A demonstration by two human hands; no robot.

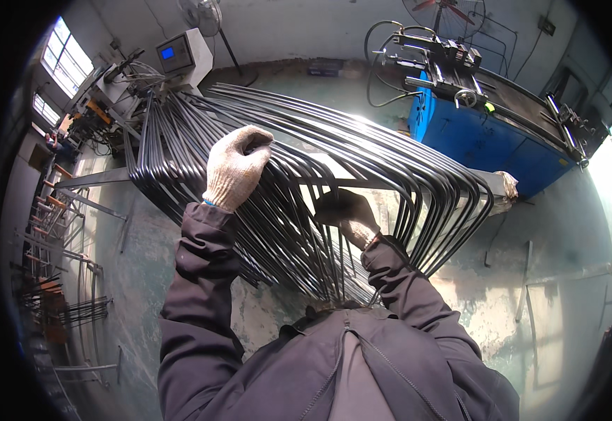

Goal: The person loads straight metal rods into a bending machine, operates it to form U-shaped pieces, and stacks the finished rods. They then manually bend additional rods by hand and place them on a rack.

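steel bent rods lie stacked beneath both gloved hands, left hand and right hand each closed around some.

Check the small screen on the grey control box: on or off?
On: the small screen glows blue on the grey control box behind the bent dark metal rods.

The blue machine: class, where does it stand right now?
In the head view, the blue machine stands upper right, behind the bundle of bent steel rods, beyond the right hand.
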